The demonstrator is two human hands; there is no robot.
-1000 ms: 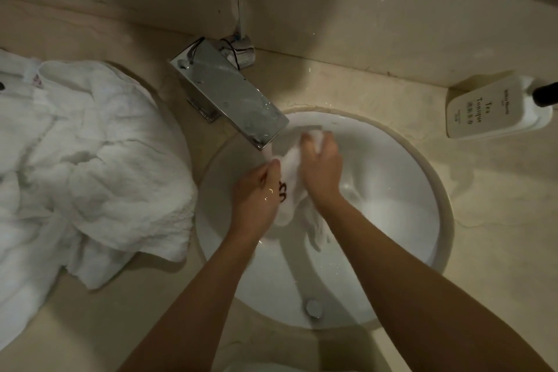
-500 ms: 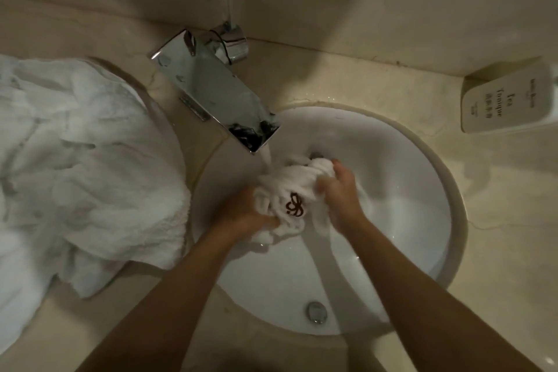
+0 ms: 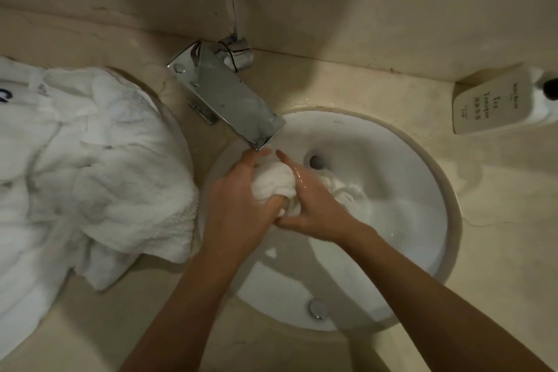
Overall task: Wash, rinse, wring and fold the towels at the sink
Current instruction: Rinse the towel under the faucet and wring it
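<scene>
Bare forearms, no sleeves — left hand (image 3: 238,199) and right hand (image 3: 314,205) wet, ringless.

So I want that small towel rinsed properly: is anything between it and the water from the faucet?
Nothing separate. The small towel sits bunched under the faucet spout, but the left hand and right hand wrap it, covering much of its surface.

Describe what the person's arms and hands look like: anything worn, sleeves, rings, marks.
Both forearms are bare right to the bottom edge of the picture: no sleeves in view. The left hand and the right hand wear no gloves, and no ring, watch or bracelet shows. The right hand's fingers glisten with water. The dim light hides nail detail and any small marks.
</scene>
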